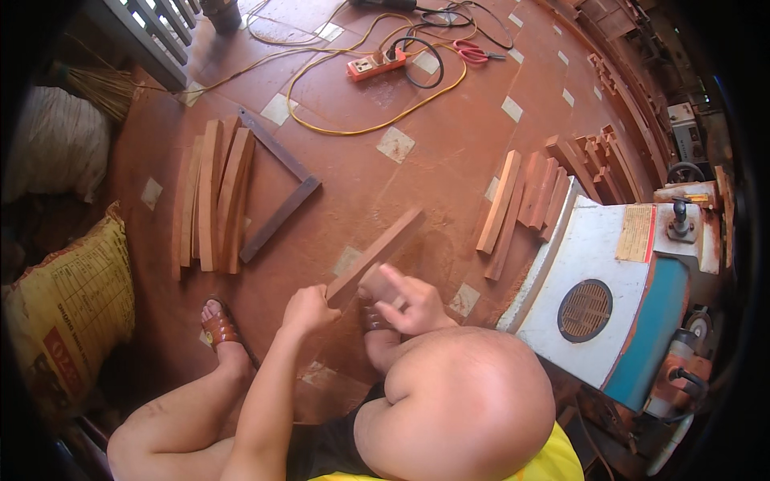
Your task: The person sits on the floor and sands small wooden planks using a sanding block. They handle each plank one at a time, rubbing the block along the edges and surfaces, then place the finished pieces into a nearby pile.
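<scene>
Workpiece: one square-edged wooden strip (381, 248), reddish brown, slanting above the tiled floor (353, 180) between the person's feet; far end points up and to the right.
Left hand: fist (310, 311) closed around the near end of the strip.
Right hand: fingers bent around a small brown block — the hand (415, 305) is slightly blurred. Block (375, 282) sits just beside the strip's right side; contact with the strip cannot be told.
Legs: bent, knees apart; a brown sandal (219, 323) on the left foot.
Left stack: several wooden strips (210, 196) lying lengthwise, side by side, some atop others.
Angle piece: dark L-shaped frame (310, 186) on the floor, just right of that stack, corner toward the right.
Right stock: more cut strips (499, 202) near the machine, a few leaning across each other.
Machine: white and teal housing (549, 280) at the right, round dark grille (585, 310) in its white face; an orange power tool (682, 373) near its lower right.
Power: orange socket strip (375, 66) with a black plug in it; yellow cable (345, 133) looped around — red-handled scissors (472, 53) nearby.
Left edge: a pale sack (60, 140) behind a yellow printed sack (76, 301).
</scene>
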A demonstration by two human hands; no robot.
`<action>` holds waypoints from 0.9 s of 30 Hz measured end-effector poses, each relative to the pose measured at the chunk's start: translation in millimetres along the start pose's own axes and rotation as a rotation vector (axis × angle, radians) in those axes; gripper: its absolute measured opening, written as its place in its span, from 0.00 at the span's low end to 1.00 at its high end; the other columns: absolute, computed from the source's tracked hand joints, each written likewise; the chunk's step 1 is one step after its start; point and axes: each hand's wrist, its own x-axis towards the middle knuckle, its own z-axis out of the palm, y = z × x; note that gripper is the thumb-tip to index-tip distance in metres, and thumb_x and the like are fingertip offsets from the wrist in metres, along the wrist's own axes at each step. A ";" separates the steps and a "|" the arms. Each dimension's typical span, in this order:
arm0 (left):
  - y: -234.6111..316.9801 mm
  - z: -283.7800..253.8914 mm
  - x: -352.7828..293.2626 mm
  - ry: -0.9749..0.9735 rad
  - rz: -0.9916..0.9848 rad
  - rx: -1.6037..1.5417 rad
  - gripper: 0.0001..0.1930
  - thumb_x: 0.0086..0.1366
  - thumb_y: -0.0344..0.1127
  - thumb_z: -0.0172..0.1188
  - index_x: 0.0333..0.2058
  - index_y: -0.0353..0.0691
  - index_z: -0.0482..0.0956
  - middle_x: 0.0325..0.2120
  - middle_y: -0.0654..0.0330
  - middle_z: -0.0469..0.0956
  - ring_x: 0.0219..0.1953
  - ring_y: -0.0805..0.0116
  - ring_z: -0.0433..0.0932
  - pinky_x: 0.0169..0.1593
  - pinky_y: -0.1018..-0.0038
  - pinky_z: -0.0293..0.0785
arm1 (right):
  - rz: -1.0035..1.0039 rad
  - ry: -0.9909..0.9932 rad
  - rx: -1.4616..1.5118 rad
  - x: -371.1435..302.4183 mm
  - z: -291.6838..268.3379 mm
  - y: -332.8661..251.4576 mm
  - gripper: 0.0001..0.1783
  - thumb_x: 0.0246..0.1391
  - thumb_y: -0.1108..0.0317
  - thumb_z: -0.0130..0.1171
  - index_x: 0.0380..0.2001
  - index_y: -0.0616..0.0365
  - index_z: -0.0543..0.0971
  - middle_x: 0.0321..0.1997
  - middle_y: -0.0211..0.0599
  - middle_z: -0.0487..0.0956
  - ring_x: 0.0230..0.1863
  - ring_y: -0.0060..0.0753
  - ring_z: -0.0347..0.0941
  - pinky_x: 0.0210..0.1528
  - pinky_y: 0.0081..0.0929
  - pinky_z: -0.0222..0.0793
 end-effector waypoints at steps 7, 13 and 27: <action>-2.4 8.8 19.5 0.358 0.050 -0.219 0.20 0.58 0.40 0.74 0.43 0.32 0.82 0.38 0.37 0.87 0.46 0.36 0.86 0.50 0.50 0.83 | 0.292 0.306 0.253 -26.0 -11.2 14.9 0.40 0.61 0.69 0.71 0.74 0.64 0.70 0.50 0.50 0.88 0.51 0.28 0.84 0.55 0.31 0.80; -12.8 -8.2 15.6 0.351 -0.172 0.020 0.21 0.59 0.44 0.75 0.43 0.34 0.81 0.41 0.37 0.87 0.47 0.37 0.87 0.52 0.50 0.83 | 0.254 0.315 0.264 -24.9 -2.3 11.4 0.39 0.61 0.71 0.71 0.74 0.63 0.71 0.49 0.48 0.88 0.51 0.28 0.84 0.55 0.30 0.79; -37.8 16.8 16.0 0.429 -0.138 0.219 0.16 0.55 0.38 0.75 0.37 0.40 0.79 0.36 0.46 0.87 0.42 0.43 0.88 0.46 0.49 0.84 | 0.274 0.354 0.347 -10.1 -2.9 15.1 0.41 0.61 0.71 0.71 0.75 0.64 0.68 0.53 0.48 0.87 0.53 0.32 0.84 0.56 0.32 0.79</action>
